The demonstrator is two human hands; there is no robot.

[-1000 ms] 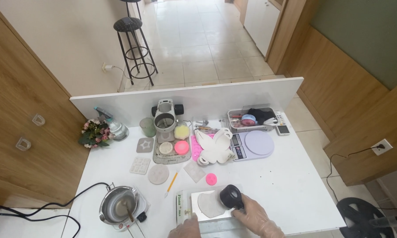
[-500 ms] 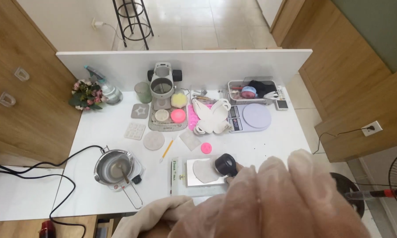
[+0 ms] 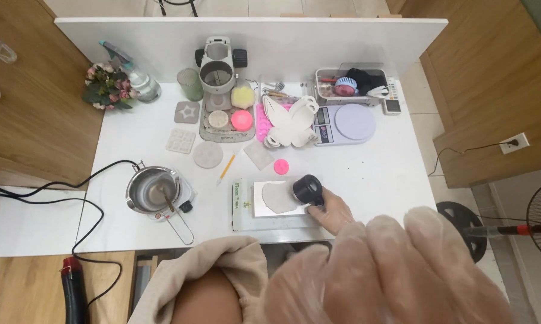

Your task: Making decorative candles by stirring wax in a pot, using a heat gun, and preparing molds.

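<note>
Since half a second ago the left hand (image 3: 390, 270) has sunk a little in the head view. It still hangs very near the camera, in a thin clear glove, and it covers the lower right of the picture. The beige sleeve (image 3: 222, 264) and the bare forearm now show more at the lower left. Only the backs of its fingers are seen, lying close together, so I cannot tell if it holds something.

The right hand (image 3: 333, 211), also gloved, has not left its place. It stays closed around the black tool (image 3: 308, 189), a short round thing. The tool stands on the right edge of the grey disc (image 3: 278, 197).

The disc lies flat on a white tile, on the board (image 3: 241, 207) at the near edge of the table (image 3: 372, 174). It is in the same spot as before. I judge the work on it is in the middle: the tool touches only one edge, and the rest of its face looks plain and smooth. The disc has not been lifted from the tile.

Nothing else on the table has shifted. A small pink disc (image 3: 281, 165) lies just behind the board and a pencil (image 3: 226, 169) a little to its left. The metal pot (image 3: 153, 189) stands well to the left on its heater. The scale (image 3: 353, 122) stands at the back right, untouched.
</note>
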